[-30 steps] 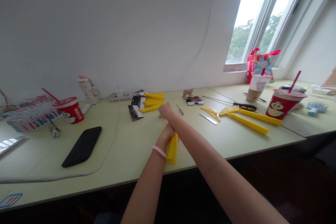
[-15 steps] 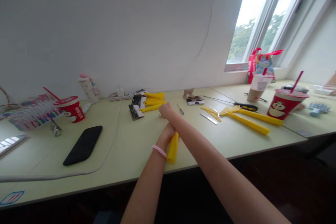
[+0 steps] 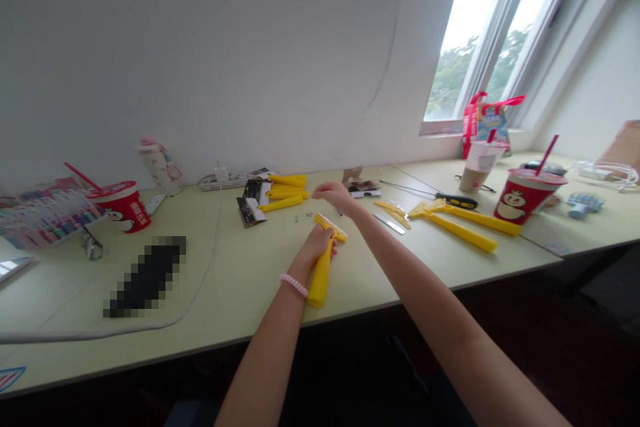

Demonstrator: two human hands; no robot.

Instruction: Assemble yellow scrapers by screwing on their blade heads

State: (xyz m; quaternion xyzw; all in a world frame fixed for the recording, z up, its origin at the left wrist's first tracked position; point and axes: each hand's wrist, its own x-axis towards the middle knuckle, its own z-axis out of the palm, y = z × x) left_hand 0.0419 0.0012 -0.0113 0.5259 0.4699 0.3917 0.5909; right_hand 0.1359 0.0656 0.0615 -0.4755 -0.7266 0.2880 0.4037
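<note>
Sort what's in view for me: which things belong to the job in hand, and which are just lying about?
Likely part of the job:
yellow T-shaped tool, held in the left grip
small metal bits
flat metal strip
black-and-yellow screwdriver

Probably just lying about:
left red cup
right red cup
pale bottle
red-handled bag

A yellow scraper (image 3: 320, 280) is sitting in the left grip (image 3: 321, 244), its thick, smooth handle widening toward a blunt end on the near side of the grip. Its flat head is showing just beyond the grip, lying crosswise to the handle, a pale strip running along its far edge.
</note>
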